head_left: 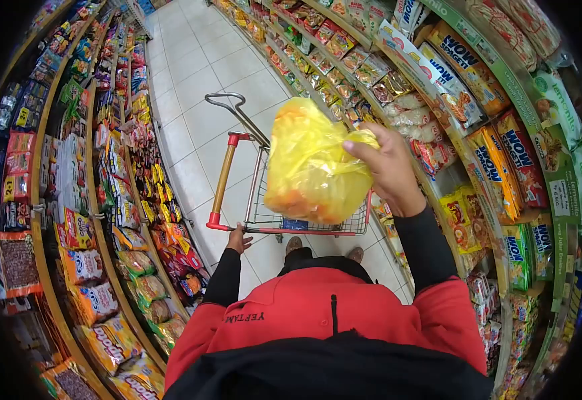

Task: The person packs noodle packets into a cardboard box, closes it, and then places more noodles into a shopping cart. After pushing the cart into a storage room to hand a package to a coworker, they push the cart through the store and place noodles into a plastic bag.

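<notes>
A bulging yellow plastic bag [304, 167] hangs over the shopping cart, its gathered top pinched in my right hand [391, 170]. Orange-red contents show faintly through the thin plastic. The bag hides much of the wire basket behind it. At the near left corner of the shopping cart [221, 183], my left hand [239, 240] is closed on the red-edged rim, just beside the red corner piece. Part of a blue item [296, 225] shows low in the cart, beneath the bag.
Shelves of packaged snacks [97, 293] line the left side, close to my left arm. Noodle and spaghetti packs [497, 160] fill the shelves at right, near my right elbow. A white tiled aisle [191, 60] runs ahead between them. My shoes [293, 244] stand behind the cart.
</notes>
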Tool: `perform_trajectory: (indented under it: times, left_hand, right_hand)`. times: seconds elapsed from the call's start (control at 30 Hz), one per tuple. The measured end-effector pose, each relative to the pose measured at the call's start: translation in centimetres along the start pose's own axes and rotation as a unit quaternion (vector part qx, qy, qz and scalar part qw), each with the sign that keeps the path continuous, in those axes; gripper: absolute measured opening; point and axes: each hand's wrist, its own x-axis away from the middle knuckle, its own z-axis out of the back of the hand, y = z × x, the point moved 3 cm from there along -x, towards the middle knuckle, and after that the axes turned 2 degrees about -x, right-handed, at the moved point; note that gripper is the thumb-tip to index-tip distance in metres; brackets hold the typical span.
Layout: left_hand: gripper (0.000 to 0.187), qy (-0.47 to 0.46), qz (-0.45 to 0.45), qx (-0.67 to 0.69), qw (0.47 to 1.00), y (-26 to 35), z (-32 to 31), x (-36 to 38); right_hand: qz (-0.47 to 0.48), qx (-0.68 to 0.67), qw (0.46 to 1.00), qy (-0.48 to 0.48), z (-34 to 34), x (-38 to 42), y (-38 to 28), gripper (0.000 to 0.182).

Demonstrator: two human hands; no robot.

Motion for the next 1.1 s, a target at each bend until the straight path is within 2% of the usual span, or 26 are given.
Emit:
perform_trajectory:
  times: [0.03,0.07,0.13,0.27,0.33,0.37,0.4,0.43,0.47,0.5,0.53,0.6,0.67,0.7,0.77,0.8,0.87,0.9,0.97,1.1]
  left_hand:
    - [0.06,-0.012,0.007,0.002,1.0,0.0,0.2,-0.5]
    - [0.06,-0.015,0.009,0.002,1.0,0.2,0.4,-0.6]
    - [0.063,-0.016,0.011,-0.004,1.0,1.0,0.0,-0.6]
    - [0.064,-0.039,-0.008,-0.002,0.999,2.8,0.6,-1.0]
    - [0.061,-0.049,0.124,-0.2,0.971,3.7,0.9,-0.5]
    - [0.061,-0.053,0.123,-0.199,0.971,5.0,0.4,0.2]
    - [0.058,-0.143,0.121,-0.339,0.922,6.3,-0.9,1.7]
    - [0.056,-0.228,0.113,-0.47,0.845,7.9,-2.4,3.8]
    - [0.049,-0.217,-0.022,-0.464,0.859,10.6,-4.6,7.0]
    - [0.043,-0.226,-0.197,-0.373,0.878,12.2,-6.8,7.9]
    - [0.037,-0.226,-0.363,-0.266,0.864,13.5,-8.6,9.0]
    - [0.023,-0.169,-0.52,-0.101,0.831,20.7,-11.7,20.5]
    - [0.021,-0.074,-0.706,-0.208,0.673,24.0,-13.1,26.1]
    - [0.021,-0.076,-0.703,-0.211,0.674,24.8,-14.2,27.5]
    - [0.031,-0.19,-0.786,-0.307,0.502,24.8,-17.5,30.4]
    - [0.031,-0.193,-0.787,-0.309,0.498,24.4,-18.4,30.5]
    - [0.039,-0.125,-0.763,-0.343,0.533,23.6,-19.8,30.3]
    - [0.039,-0.129,-0.764,-0.345,0.529,23.2,-20.3,30.6]
    - [0.04,-0.057,-0.747,-0.35,0.563,22.7,-20.9,31.0]
    - [0.034,-0.047,-0.752,-0.369,0.544,20.9,-22.4,29.8]
  right_hand:
    - [0.049,0.063,0.996,-0.043,-1.7,-0.5,-1.1,0.007]
    - [0.047,0.066,0.996,-0.041,-2.5,-0.9,-1.8,0.007]
    - [0.154,0.131,0.979,-0.007,-3.2,-1.5,-4.1,0.01]
    - [0.157,0.088,0.982,0.057,-1.8,-2.7,-6.4,0.018]
    - [0.139,0.047,0.989,0.015,-0.6,-3.2,-5.7,0.016]
    - [0.14,0.051,0.989,0.015,-0.5,-3.4,-4.9,0.016]
    - [0.139,0.091,0.986,0.015,-0.4,-3.3,-3.8,0.017]
    - [0.139,0.131,0.981,0.016,-0.1,-3.2,-2.9,0.018]
    - [0.143,0.174,0.974,0.011,-0.5,-3.1,-2.0,0.019]
    - [0.146,0.216,0.965,0.006,-0.8,-3.0,-1.1,0.021]
    - [0.126,0.255,0.958,-0.027,-0.5,-3.2,0.3,0.023]
    - [0.104,0.291,0.949,-0.056,0.1,-3.2,2.6,0.024]
    - [0.095,0.17,0.98,-0.044,0.4,-3.0,4.0,0.025]
    - [0.093,0.167,0.981,-0.041,0.5,-2.9,4.0,0.025]
    - [0.143,0.258,0.955,-0.032,0.7,-2.7,3.4,0.023]
    - [0.145,0.256,0.955,-0.028,1.0,-2.5,3.4,0.023]
    - [0.153,0.305,0.94,-0.015,1.7,-2.0,3.2,0.021]
    - [0.155,0.304,0.94,-0.01,2.1,-1.7,3.0,0.021]
    - [0.162,0.352,0.922,0.021,2.9,-0.7,2.5,0.015]
    - [0.191,0.414,0.889,0.034,4.0,1.8,1.5,0.014]
